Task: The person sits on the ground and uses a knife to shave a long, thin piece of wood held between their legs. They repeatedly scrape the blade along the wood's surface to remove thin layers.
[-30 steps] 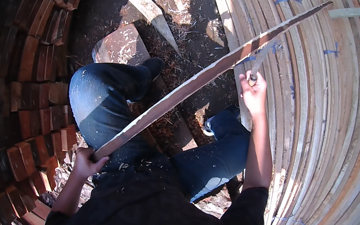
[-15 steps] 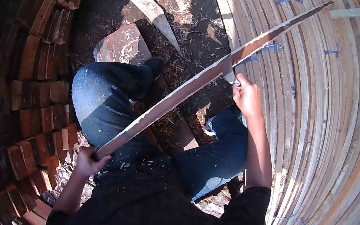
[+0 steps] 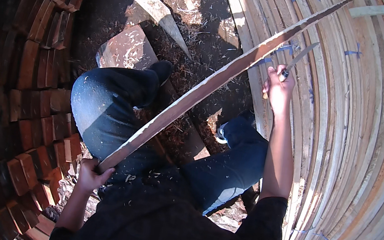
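Note:
A long strip of wood (image 3: 196,91), brown on its face with pale, rough edges, runs from my left thigh up to the far right. My left hand (image 3: 91,174) is closed around its near end, thumb on top. My right hand (image 3: 279,87) grips the handle of a knife (image 3: 304,56) whose blade points up and to the right. The blade is apart from the strip, just right of it. Part of the knife's handle is hidden by my fingers.
Stacked brown wood blocks (image 3: 36,67) fill the left side. Long pale boards (image 3: 357,144), with blue ties among them, lie along the right. On the shavings-strewn ground lie a square board (image 3: 128,51) and a pointed offcut (image 3: 159,8). My legs are bent beneath the strip.
My right hand has swung the knife off the strip, up and to the right, so its blade now shows clear of the wood. My left hand keeps its hold.

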The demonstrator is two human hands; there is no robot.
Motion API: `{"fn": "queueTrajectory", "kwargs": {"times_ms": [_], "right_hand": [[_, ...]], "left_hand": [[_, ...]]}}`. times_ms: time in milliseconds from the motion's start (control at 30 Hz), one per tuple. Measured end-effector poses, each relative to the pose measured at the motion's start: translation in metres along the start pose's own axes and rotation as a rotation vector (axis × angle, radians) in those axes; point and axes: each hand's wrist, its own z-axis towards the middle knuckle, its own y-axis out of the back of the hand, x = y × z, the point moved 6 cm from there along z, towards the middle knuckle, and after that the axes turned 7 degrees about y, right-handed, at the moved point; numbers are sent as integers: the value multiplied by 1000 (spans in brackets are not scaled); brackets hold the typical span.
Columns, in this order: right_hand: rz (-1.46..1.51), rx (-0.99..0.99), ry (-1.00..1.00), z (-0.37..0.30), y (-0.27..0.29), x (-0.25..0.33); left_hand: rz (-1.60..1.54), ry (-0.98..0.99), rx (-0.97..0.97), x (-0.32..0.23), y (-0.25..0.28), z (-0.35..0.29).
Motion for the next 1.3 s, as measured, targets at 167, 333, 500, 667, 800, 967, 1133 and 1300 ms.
{"fn": "queueTrajectory", "kwargs": {"times_ms": [167,333,500,667,800,967,1133,1300], "right_hand": [[-610,284,372,-7,-20,-5],[-476,157,421,1,-5,4],[-535,262,317,-11,-15,-6],[-902,259,407,-25,-24,-1],[-520,197,481,-5,1,0],[-1016,268,578,-23,-19,20],[-816,136,478,-11,-7,29],[-834,242,459,-16,-17,13]], "left_hand": [[67,19,37,-4,2,2],[-49,20,14,-5,-1,1],[1,-8,17,-6,3,2],[-31,32,22,-1,-1,0],[41,-20,39,-1,1,1],[10,-1,16,-2,1,1],[-82,22,-22,-2,-2,0],[86,-37,21,-3,3,0]]}}
